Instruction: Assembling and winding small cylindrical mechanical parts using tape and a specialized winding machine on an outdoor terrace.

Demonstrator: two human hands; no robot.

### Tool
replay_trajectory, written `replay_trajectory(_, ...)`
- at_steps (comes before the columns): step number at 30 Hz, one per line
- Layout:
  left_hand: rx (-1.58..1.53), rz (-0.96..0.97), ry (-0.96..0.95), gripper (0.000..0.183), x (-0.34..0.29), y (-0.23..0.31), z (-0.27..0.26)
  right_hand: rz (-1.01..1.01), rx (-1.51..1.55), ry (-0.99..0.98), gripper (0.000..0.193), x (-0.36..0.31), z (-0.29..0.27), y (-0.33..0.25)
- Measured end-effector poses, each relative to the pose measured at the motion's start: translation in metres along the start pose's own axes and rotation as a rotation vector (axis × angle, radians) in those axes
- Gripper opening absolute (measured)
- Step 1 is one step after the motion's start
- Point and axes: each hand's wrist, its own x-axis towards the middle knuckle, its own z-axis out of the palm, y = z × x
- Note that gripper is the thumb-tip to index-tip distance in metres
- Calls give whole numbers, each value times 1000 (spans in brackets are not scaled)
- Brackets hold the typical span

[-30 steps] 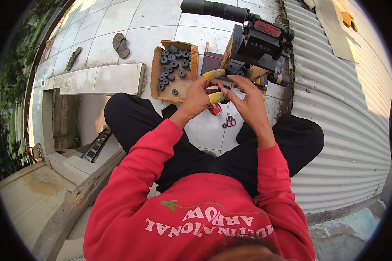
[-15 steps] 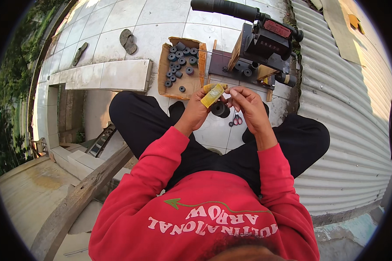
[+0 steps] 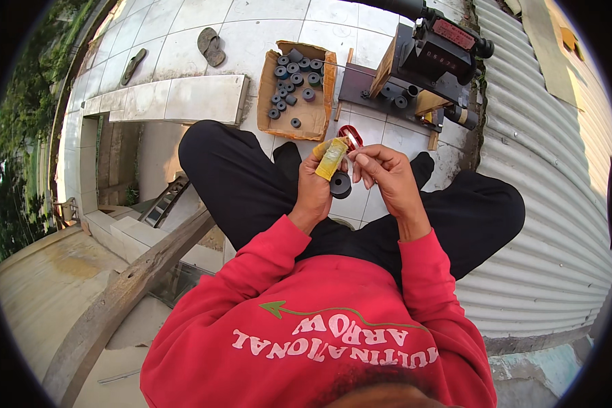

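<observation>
My left hand (image 3: 313, 189) is closed on a small yellow packet (image 3: 330, 158) with a pale patch on its face. Just below the packet sits a black cylinder with a centre hole (image 3: 341, 184), close against the left fingers; how it is supported is hidden. Beyond the packet a red rounded object with a whitish middle (image 3: 351, 137) shows beside the fingertips, its kind unclear. My right hand (image 3: 389, 178) is beside the packet, with thumb and forefinger pinched together; whatever they hold is too small to make out.
Ahead, an open cardboard box (image 3: 297, 122) holds several dark cylinders. To its right stands a black machine with a counter (image 3: 442, 51) on a dark base. A corrugated metal sheet (image 3: 544, 190) lies at right, a wooden beam (image 3: 126, 299) at left. Sandals (image 3: 211, 47) lie far left.
The whole view has shifted, with the box and machine now higher and farther right. The red rounded object has come into sight beyond the packet. The scissors on the floor no longer show.
</observation>
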Motion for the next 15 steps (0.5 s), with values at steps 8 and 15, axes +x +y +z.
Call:
replay_trajectory(8,-9,4,70,25,-20,8,-13,126,-196,-244,21,-14,7,-3)
replay_trajectory(15,170,133,119,28,-55,22,-34,108,-154,-120,25,-11,7,7)
